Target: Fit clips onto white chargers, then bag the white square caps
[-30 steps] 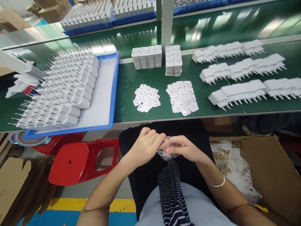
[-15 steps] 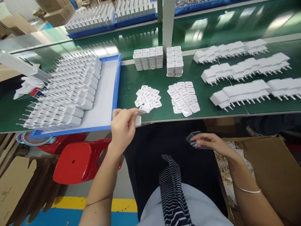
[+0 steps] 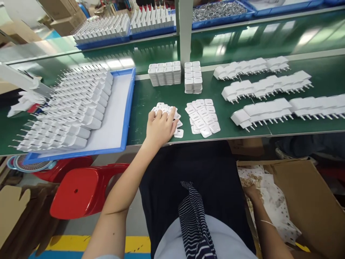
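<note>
While the left hand [image 3: 161, 127] lies palm down with its fingers lightly spread, the loose pile of white pieces [image 3: 163, 107] is directly under these fingers — its uncovered parts show from eleven to four o'clock around the hand. At three o'clock, near, lies the second pile [image 3: 202, 118]; at twelve, farther, stands the stacked block [image 3: 164, 73]. At four o'clock, well apart, the right hand [image 3: 252, 192] is down in the cardboard box [image 3: 304, 201] — whether it pinches something, I cannot tell.
</note>
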Action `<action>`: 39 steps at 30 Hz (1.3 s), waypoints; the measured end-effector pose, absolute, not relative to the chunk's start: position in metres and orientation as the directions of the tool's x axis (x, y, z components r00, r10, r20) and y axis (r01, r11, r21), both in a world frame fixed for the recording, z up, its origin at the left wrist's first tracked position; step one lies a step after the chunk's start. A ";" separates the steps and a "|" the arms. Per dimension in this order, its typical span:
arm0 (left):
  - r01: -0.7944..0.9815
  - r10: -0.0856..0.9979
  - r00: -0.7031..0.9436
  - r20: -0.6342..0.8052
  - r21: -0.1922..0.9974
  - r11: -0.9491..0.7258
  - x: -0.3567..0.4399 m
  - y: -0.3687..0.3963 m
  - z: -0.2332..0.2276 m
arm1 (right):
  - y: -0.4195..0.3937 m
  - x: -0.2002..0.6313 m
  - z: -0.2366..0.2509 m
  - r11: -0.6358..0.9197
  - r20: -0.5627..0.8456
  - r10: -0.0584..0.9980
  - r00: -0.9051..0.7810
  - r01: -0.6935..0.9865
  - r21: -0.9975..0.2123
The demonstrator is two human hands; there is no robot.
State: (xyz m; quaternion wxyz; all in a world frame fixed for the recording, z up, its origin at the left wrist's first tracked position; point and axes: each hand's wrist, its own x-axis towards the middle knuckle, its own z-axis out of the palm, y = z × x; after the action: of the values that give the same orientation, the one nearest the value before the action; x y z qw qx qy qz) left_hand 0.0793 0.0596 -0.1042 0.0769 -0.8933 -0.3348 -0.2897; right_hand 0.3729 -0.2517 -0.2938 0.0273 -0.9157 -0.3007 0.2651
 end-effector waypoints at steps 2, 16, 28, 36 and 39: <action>0.668 0.564 0.580 0.589 0.054 -0.743 0.079 0.061 -0.105 | -0.236 0.378 -0.283 -0.854 -0.528 0.496 0.689 0.497 -0.153; 0.282 0.226 0.888 0.399 -0.086 -0.955 0.055 0.007 -0.089 | -0.097 0.269 -0.092 0.179 0.558 0.820 0.129 0.868 -0.464; 0.500 0.428 0.822 0.375 -0.115 -0.858 0.058 -0.008 -0.101 | -0.078 0.270 -0.115 0.166 0.646 0.758 0.094 0.929 -0.331; 0.502 0.430 0.780 0.455 -0.046 -0.863 0.083 -0.024 -0.104 | -0.072 0.284 -0.105 0.172 0.699 0.687 0.196 0.892 -0.419; 0.500 0.429 0.801 0.418 -0.071 -0.863 0.089 -0.021 -0.103 | -0.083 0.278 -0.105 0.254 0.665 0.735 0.129 0.858 -0.447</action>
State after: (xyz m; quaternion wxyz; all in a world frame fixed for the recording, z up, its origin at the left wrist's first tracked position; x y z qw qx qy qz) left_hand 0.0894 -0.0208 -0.1030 0.0890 -0.9447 -0.2459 -0.1980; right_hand 0.2778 -0.0829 -0.1049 0.4431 -0.6068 -0.6563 -0.0691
